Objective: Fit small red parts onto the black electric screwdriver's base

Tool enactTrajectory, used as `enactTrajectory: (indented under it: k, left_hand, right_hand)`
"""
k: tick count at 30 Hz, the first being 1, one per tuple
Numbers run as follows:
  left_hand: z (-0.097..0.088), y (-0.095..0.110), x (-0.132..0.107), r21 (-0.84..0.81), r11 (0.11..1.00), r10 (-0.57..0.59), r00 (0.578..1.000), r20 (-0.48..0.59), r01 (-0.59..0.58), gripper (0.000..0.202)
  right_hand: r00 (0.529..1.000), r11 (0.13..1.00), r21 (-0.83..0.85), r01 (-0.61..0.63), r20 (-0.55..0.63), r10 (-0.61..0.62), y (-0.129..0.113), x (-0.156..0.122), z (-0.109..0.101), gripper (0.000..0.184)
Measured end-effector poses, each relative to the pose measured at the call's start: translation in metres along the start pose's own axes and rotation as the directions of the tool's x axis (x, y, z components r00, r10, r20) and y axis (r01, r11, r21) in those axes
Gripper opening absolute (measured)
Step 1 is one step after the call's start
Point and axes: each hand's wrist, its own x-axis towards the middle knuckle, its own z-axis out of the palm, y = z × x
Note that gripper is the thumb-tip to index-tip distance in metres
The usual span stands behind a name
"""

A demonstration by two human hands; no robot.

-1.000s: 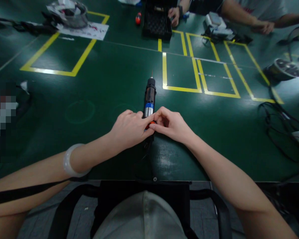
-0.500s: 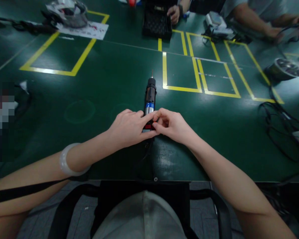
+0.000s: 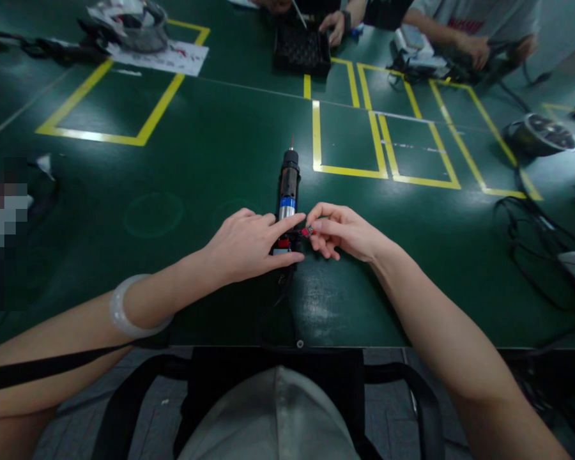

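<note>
An electric screwdriver [image 3: 288, 182] lies on the green table, its thin bit pointing away from me. Part of its housing is off, so a silver body with a blue band and a red part show. My left hand [image 3: 242, 246] lies across its near end and steadies it, with index finger and thumb spread to either side of the red part. Beside it, my right hand [image 3: 345, 233] pinches a small red piece [image 3: 306, 231] between thumb and fingertips. Dark wires seem to run from this piece to the screwdriver. Its exact kind is too small to tell.
Yellow tape rectangles [image 3: 349, 171] mark the table. A black tray [image 3: 301, 54] stands at the far side by another person's hands. A clear tub [image 3: 144, 29] sits at far left. On the right are a metal cylinder [image 3: 539, 135] and loose black cables [image 3: 541, 243].
My right hand has moved slightly right, drawing the small red piece out from the screwdriver. My left hand has stayed put. Across the table, other people's hands have shifted.
</note>
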Motion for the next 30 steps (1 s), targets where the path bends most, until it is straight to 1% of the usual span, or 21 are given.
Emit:
enactTrajectory:
  k: [3,6,13,18,23,26,30]
  left_hand:
    - [-0.001,0.0,0.0,0.007,1.0,0.005,1.0,-0.002,-0.005,0.076]
    - [-0.001,0.0,0.0,0.006,1.0,0.003,1.0,0.008,-0.003,0.076]
    - [-0.001,-0.001,0.0,-0.009,1.0,-0.005,1.0,0.013,0.005,0.075]
    - [-0.002,-0.001,0.0,-0.004,1.0,0.009,0.999,0.031,-0.009,0.077]
    - [-0.002,-0.002,0.0,-0.002,1.0,0.017,0.999,0.032,-0.017,0.077]
    - [-0.002,-0.003,0.0,-0.005,1.0,0.023,0.999,0.03,-0.023,0.076]
    - [-0.002,-0.003,-0.001,0.002,1.0,0.03,0.999,0.025,-0.03,0.075]
  right_hand:
    - [0.999,0.997,0.061,-0.04,0.007,0.039,0.002,0.002,-0.003,0.023]
    - [0.999,0.995,0.082,-0.051,0.02,0.05,0.003,0.002,-0.004,0.025]
    - [0.996,0.999,0.054,-0.006,0.088,0.001,0.002,-0.002,-0.008,0.028]
    - [0.985,1.0,-0.008,0.028,0.169,-0.026,0.001,-0.004,-0.012,0.029]
    - [0.972,0.991,-0.127,0.039,0.234,-0.008,0.001,-0.004,-0.009,0.021]
    - [0.972,0.982,-0.18,0.062,0.235,-0.018,-0.001,-0.005,-0.005,0.021]
    - [0.979,0.972,-0.22,0.078,0.2,-0.033,-0.001,-0.005,0.0,0.024]
